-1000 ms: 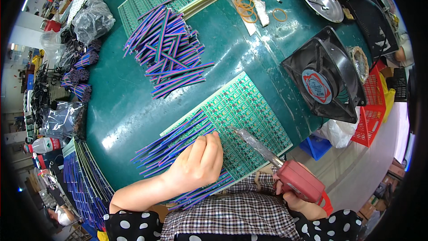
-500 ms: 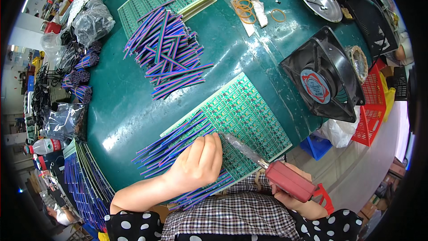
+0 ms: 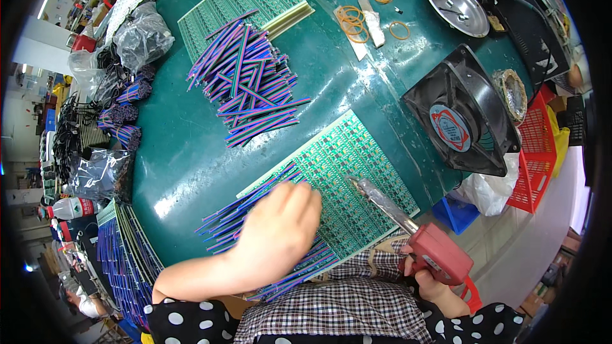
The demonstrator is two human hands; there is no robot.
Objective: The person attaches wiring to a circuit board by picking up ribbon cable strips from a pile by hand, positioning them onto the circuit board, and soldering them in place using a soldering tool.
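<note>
A green circuit board panel [image 3: 366, 165] lies at the table's near edge, and rows of blue-striped ribbon wires [image 3: 220, 224] stick out from its left side. My left hand [image 3: 280, 226] is over the wires and the left part of the panel, fingers curled together; what they pinch, if anything, is hidden. In my right hand [image 3: 428, 283] is a red soldering gun [image 3: 440, 251], its silver barrel pointing up and left with the tip above the middle of the panel. Farther off, a heap of cut ribbon wires [image 3: 248, 83] rests against a stack of panels [image 3: 236, 0].
A black fan [image 3: 459, 111] stands at the right edge, near a metal bowl [image 3: 456, 6] and a tape roll [image 3: 510, 92]. Rubber bands [image 3: 352, 22] lie at the back. Plastic bags [image 3: 143, 35] and wired panels [image 3: 127, 261] line the left side.
The soldering gun has moved right, its tip drawing away from my left hand. My left hand has shifted slightly and turned, with its back now more upward. The view has shifted a little.
</note>
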